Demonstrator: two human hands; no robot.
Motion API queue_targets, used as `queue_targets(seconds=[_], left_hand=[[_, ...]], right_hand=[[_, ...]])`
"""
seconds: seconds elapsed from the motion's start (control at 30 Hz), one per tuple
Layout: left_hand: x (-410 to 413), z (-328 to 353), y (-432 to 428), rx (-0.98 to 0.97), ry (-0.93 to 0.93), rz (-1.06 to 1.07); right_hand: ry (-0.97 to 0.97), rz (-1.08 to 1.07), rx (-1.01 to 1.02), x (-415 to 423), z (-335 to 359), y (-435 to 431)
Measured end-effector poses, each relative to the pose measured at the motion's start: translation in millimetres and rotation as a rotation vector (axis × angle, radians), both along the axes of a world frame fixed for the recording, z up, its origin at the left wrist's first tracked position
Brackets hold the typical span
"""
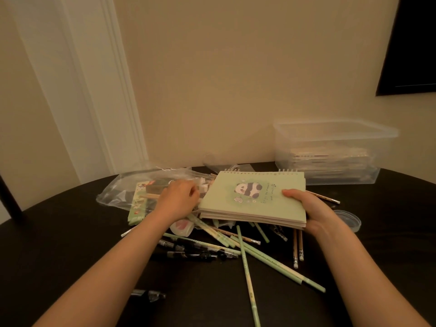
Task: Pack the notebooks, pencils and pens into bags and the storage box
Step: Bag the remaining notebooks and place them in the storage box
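At centre frame the right hand (313, 210) grips the near right corner of a stack of green panda notebooks (254, 199), thumb on top; the left hand (179, 197) rests curled at the stack's left edge, beside a clear plastic bag (122, 190); whether it grasps anything I cannot tell; pencils (266, 258) and pens (195, 252) lie scattered on the dark table (70, 232) below; the clear storage box (330, 152) stands at right.

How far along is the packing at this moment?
Partly done: the clear storage box already holds flat stacked items. In hand: the right hand grips a stack of panda notebooks; the left hand reaches at the plastic bag. Left: loose pencils and pens.
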State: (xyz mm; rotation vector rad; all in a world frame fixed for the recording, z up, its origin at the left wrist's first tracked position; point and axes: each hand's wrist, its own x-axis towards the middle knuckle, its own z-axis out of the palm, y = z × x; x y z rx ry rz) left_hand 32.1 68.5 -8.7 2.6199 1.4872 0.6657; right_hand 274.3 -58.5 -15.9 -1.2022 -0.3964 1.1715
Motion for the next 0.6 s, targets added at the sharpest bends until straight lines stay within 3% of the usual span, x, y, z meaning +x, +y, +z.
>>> queue_targets(seconds=[0.1, 0.17, 0.3, 0.43, 0.5, 0.6], left_hand=[[-3, 4, -2, -0.110, -0.018, -0.042], [-6, 7, -8, -0.175, 0.078, -0.069], [-1, 7, -19, -0.008, 0.381, -0.001], [9, 2, -15, 0.163, 0.541, 0.106], [10, 1, -15, 0.186, 0.527, 0.115], [8, 0, -15, 0.198, 0.334, 0.063]], right_hand=[[0.025, -0.016, -0.034, 1, -1, -2], [0.028, -0.031, -0.055, 1, -2, -2], [0.023, -0.043, -0.056, 0, -1, -3], [0.009, -0.035, -0.050, 0, -1, -5], [0.001, -0.029, -0.046, 0, -1, -5], [0.002, -0.018, -0.034, 1, 0, -4]])
